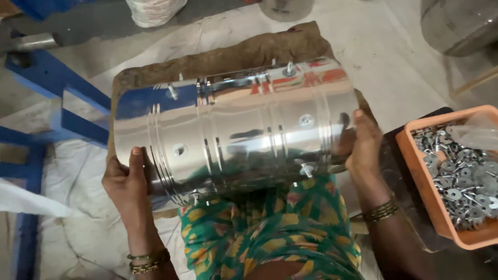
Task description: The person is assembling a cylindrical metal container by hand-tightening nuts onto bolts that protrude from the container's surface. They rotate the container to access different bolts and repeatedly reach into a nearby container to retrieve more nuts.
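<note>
A shiny steel cylinder (233, 129) with ribbed bands, small holes and protruding screws lies sideways above my lap. My left hand (127, 179) grips its left end, thumb up on the metal. My right hand (363, 142) holds the right end, fingers curled over the rim. Both wrists wear bangles. Green and yellow patterned cloth (270, 233) covers my lap beneath it.
An orange tray (423, 181) with several small metal washers and fasteners sits at the right on a dark board. A brown mat (233, 52) lies behind the cylinder. A blue metal frame (62, 98) stands at the left. Grey containers (456, 26) sit at the back.
</note>
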